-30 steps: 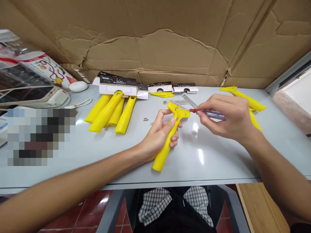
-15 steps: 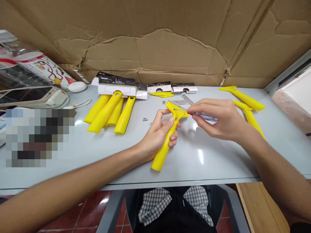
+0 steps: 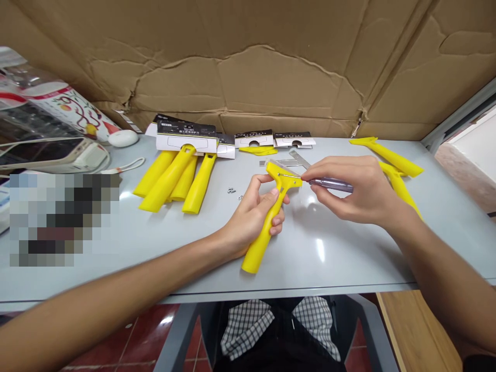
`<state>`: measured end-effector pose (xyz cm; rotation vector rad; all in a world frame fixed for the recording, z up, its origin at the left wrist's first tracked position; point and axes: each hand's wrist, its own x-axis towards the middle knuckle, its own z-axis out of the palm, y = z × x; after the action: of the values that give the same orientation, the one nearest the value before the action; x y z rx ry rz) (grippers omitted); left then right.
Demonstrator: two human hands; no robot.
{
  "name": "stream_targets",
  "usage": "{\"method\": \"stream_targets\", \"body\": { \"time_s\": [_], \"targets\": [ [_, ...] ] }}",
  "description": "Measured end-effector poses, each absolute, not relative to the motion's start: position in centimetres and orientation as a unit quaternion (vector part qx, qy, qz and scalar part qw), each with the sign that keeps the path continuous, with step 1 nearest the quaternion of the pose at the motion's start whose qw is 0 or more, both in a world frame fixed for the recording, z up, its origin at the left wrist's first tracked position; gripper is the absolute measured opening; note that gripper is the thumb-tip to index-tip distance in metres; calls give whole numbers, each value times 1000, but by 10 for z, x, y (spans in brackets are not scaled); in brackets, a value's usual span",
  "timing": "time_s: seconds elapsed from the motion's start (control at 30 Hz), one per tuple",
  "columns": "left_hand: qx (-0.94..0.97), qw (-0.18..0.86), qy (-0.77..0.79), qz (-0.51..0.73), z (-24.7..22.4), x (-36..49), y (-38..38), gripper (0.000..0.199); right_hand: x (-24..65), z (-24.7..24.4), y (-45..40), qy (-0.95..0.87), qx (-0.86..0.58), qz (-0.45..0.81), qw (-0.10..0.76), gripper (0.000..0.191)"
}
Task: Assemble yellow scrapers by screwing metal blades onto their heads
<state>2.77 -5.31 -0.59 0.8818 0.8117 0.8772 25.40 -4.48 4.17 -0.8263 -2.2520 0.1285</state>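
Lying near scraper [image 3: 264, 236]: screws [image 3: 231, 190], metal strips [image 3: 298, 157]

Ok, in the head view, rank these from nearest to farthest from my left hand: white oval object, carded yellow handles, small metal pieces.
From your left hand:
1. Small metal pieces: just left of it.
2. Carded yellow handles: farther left, clustered.
3. White oval object: far left, toward the back.

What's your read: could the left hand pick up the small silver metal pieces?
Probably not without letting go: the left hand grips the yellow plastic scraper, though the silver pieces lie uncovered nearby.
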Motion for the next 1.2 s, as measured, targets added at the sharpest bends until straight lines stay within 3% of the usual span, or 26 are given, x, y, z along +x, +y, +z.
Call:
{"method": "stream_targets", "body": {
  "time_s": [0.5, 0.73, 1.2],
  "targets": [
    [410, 736, 362, 399, -8, 26, -53, 30, 250, 50, -51, -802, -422, 132, 402, 18],
    [400, 736, 374, 398, -5, 26, -53, 24, 249, 47, -48, -828, -408, 134, 362, 18],
    [387, 741, 374, 402, -4, 27, -53, 27, 254, 37, -40, -870, -368, 33, 328, 17]
  ]
}}
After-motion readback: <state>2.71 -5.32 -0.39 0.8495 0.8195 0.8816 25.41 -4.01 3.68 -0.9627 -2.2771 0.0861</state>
